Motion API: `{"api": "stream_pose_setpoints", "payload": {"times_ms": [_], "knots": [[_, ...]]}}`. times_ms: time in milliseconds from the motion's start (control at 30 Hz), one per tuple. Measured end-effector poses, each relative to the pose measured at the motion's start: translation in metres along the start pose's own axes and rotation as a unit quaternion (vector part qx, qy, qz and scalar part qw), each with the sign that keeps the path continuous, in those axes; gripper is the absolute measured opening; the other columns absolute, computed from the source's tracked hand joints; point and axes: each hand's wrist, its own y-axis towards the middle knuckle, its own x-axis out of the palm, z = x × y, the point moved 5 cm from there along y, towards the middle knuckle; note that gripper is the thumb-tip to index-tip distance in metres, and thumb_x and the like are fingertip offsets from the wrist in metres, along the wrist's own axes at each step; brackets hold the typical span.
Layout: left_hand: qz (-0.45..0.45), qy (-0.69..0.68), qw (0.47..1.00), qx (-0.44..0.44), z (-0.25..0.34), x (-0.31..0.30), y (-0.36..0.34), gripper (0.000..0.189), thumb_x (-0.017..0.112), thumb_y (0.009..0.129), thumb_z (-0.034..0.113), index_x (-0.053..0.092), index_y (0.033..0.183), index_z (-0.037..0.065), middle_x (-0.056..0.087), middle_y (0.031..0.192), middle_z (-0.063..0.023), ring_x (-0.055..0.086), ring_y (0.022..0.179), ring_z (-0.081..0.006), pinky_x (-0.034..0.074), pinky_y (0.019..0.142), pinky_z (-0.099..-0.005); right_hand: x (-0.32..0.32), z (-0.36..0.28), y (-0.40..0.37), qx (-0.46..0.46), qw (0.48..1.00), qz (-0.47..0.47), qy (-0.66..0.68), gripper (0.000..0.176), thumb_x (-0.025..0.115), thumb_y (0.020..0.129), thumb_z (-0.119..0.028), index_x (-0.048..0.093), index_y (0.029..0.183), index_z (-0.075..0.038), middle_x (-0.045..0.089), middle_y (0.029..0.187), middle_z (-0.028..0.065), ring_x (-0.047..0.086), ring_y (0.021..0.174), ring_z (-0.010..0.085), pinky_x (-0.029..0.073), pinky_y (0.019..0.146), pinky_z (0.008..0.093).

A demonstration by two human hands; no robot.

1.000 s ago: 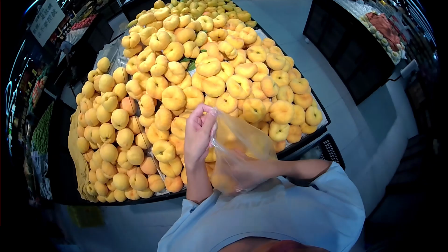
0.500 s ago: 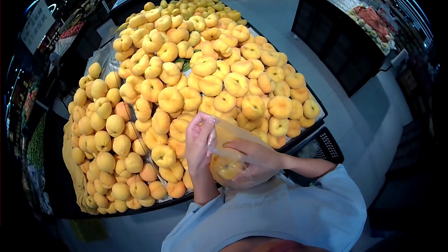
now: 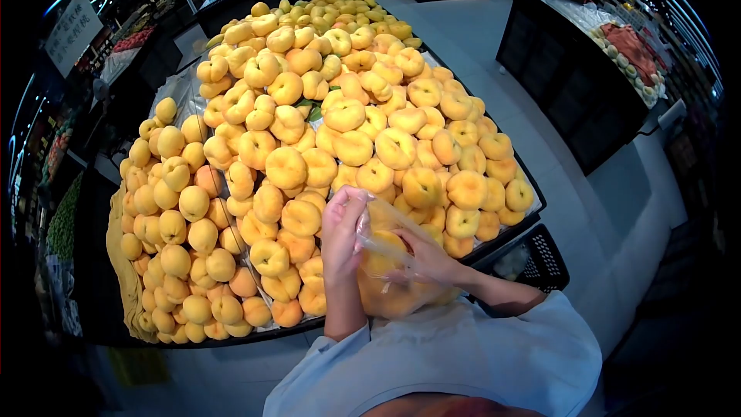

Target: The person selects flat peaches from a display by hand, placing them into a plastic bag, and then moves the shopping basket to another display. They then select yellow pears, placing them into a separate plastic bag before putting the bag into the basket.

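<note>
My left hand [image 3: 343, 232] pinches the rim of a clear plastic bag [image 3: 397, 305] and holds it up. Yellow flat peaches [image 3: 378, 247] show blurred through the film; how many lie inside cannot be made out. At the bag's mouth is my right hand [image 3: 428, 255], partly behind the film, its thumb and fingers apart beside the fruit. The plastic blurs its fingertips. Just beyond both hands rises a big heap of flat peaches [image 3: 351, 147].
Rounder yellow peaches [image 3: 176, 261] fill the left part of the stand, beside a yellow cloth [image 3: 123, 278]. A black crate [image 3: 544, 259] sits by the right corner. Another dark produce stand [image 3: 575, 81] stands across the aisle [image 3: 463, 38]. A sign [image 3: 73, 35] hangs at left.
My right hand has drawn up and slightly right, away from the fruit low in the bag. My left hand keeps its pinch on the rim. The view has shifted a little.
</note>
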Motion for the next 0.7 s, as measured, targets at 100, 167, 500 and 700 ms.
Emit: {"api": "stream_pose_setpoints", "payload": {"times_ms": [100,167,500,700], "knots": [[0.016,-0.014,1.000,0.006,-0.001,0.003,0.001,0.013,0.053,0.095,0.014,0.053,0.088,0.003,0.043,0.052,0.0046,0.029,0.034,-0.0009,0.021,0.032,-0.0166,0.004,0.007,0.000,-0.069,0.993,0.060,-0.073,0.086,0.078,0.072,-0.039,0.035,0.132,0.004,0.052,0.120,0.0199,0.054,0.109,0.0277,0.042,0.095,0.0355],[0.019,-0.007,1.000,0.017,0.000,0.005,0.000,0.013,0.053,0.095,0.014,0.053,0.088,0.003,0.042,0.051,0.0047,0.028,0.034,-0.0010,0.021,0.032,-0.0165,0.009,0.010,0.001,-0.095,0.987,0.078,-0.107,0.086,0.077,0.072,-0.038,0.033,0.132,0.005,0.051,0.120,0.0225,0.053,0.110,0.0311,0.041,0.096,0.0368],[0.030,0.043,0.997,0.064,0.008,0.000,-0.008,0.012,0.054,0.094,0.013,0.053,0.088,0.002,0.041,0.051,0.0046,0.030,0.036,-0.0008,0.022,0.033,-0.0160,0.016,-0.004,0.005,-0.240,0.940,0.011,-0.241,0.080,0.075,0.076,-0.034,0.028,0.129,0.003,0.056,0.099,0.0280,0.057,0.095,0.0433,0.046,0.082,0.0447],[0.057,0.080,0.993,0.070,0.013,-0.011,-0.014,0.011,0.056,0.093,0.012,0.054,0.086,0.004,0.044,0.052,0.0044,0.032,0.037,-0.0010,0.022,0.034,-0.0170,0.023,0.003,0.032,-0.311,0.915,0.010,-0.257,0.070,0.074,0.076,-0.029,0.033,0.126,-0.002,0.058,0.081,0.0202,0.060,0.071,0.0373,0.049,0.065,0.0411]]}}
